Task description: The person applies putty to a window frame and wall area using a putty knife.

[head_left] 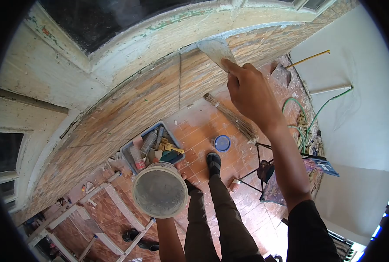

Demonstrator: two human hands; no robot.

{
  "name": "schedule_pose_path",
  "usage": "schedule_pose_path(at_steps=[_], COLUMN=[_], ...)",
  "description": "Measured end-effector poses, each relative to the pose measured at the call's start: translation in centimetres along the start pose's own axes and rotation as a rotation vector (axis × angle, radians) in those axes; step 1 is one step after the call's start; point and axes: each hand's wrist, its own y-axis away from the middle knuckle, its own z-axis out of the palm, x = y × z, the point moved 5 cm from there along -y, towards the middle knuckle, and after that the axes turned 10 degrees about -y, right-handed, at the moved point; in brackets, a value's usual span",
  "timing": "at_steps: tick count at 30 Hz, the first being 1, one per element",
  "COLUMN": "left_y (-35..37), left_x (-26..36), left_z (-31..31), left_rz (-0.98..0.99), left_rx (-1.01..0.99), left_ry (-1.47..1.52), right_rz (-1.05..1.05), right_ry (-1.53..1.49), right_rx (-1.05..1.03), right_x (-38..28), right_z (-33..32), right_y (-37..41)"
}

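My right hand (249, 94) is wrapped round a wide flat scraper (215, 50), whose blade lies against the joint between the white window frame (177, 32) and the tiled wall (159, 94). Whitish filler shows along that joint. Lower down, my left hand (181, 170) holds a round tub (160, 192) from below and behind; only some fingertips show past its rim. Grey material coats the inside of the tub.
Below the wall stands a bin of tools (179, 150) with a yellow-handled brush. A blue lid (222, 143), a bundle of sticks (231, 117), a folding chair (275, 181), a green hose (308, 126) and a wooden frame (124, 207) are on the floor.
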Motion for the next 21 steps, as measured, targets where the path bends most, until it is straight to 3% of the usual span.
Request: schedule_pose_path(at_steps=[4, 7, 9, 11, 17, 21], left_y=[-0.1, -0.5, -0.4, 0.0, 0.9, 1.5], left_x=[0.2, 0.3, 0.8, 1.6, 2.5, 2.6], left_z=[2.3, 3.7, 4.0, 3.0, 1.3, 0.1], left_rz=[0.000, 0.024, -0.012, 0.031, 0.066, 0.070], left_rx=[-0.076, -0.079, -0.188, -0.137, -0.147, -0.102], left_ry=[0.020, 0.040, 0.090, 0.032, 0.025, 0.045], right_rz=[-0.060, -0.039, -0.160, -0.250, -0.309, -0.325], right_ry=[0.162, 0.091, -0.034, -0.164, -0.218, -0.214], right_rx=[-0.227, -0.131, -0.020, 0.093, 0.221, 0.200], right_x=[-0.4, -1.9, -1.6, -0.9, 1.8, 1.6], right_z=[-2.6, -2.2, -0.7, 1.7, 7.6, 9.1], right_y=[1.4, 3.4, 3.6, 3.3, 2.3, 2.2])
